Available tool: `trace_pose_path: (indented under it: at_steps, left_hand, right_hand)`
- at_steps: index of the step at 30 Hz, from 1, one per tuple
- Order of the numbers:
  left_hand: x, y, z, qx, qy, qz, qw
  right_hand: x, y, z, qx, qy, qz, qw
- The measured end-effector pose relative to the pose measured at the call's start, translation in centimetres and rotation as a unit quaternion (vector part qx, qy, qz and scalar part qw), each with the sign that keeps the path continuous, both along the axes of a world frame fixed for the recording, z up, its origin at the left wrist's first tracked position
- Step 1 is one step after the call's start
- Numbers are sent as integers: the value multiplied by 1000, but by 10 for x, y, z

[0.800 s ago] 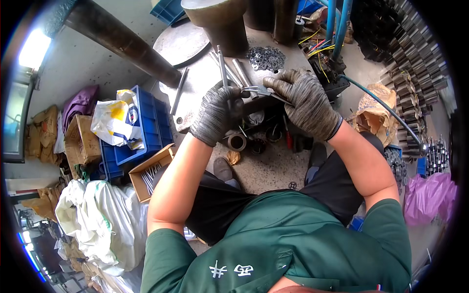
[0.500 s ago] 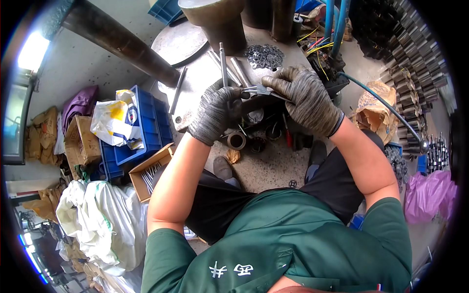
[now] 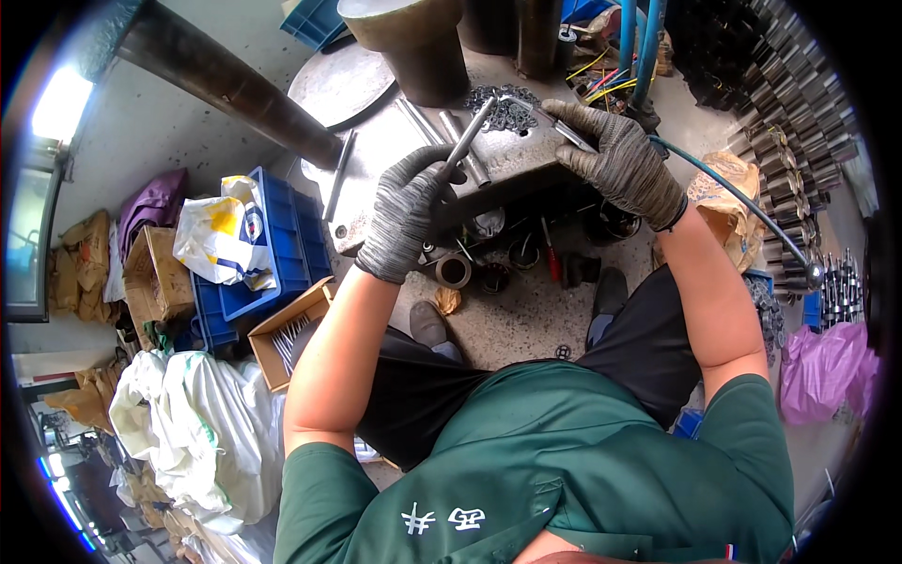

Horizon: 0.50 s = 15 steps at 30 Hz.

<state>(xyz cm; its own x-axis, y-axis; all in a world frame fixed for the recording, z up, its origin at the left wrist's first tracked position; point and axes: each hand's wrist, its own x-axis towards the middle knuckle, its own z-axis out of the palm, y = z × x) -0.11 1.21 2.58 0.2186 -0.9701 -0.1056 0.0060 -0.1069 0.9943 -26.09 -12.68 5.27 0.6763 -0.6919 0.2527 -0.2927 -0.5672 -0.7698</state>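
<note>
My left hand [image 3: 406, 211], in a grey knitted glove, is closed round a slim metal shaft [image 3: 473, 130] that slants up and to the right. In my right hand [image 3: 620, 164], gloved alike, is a pair of pliers [image 3: 574, 137] with metal handles. Their jaws reach left to a pile of small dark metal rings [image 3: 507, 118] on the metal workbench [image 3: 536, 155]. Whether the jaws grip a ring is too small to tell. Just right of the shaft, a thicker metal rod [image 3: 467, 150] lies on the bench.
A heavy round metal post [image 3: 413, 47] stands behind the bench. Left are a thick slanting pipe [image 3: 235, 85], blue crates [image 3: 301, 221] and an open carton [image 3: 282, 343] of thin metal pieces. Blue hoses [image 3: 648, 47] and stacked metal parts [image 3: 799, 169] occupy the right.
My hands have moved apart. The right has carried the pliers up and right to the ring pile; the left has tilted the shaft from near upright toward the right.
</note>
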Motion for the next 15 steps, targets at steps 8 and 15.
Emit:
trace_pose_path:
  at_steps: [8,15]
  left_hand:
    - [-3,6,10,-44,-34,5,998]
    - [3,10,2,-59,-51,-4,997]
  right_hand:
    - [-16,-15,9,72,82,85,990]
    - [-17,-15,11,67,93,142,983]
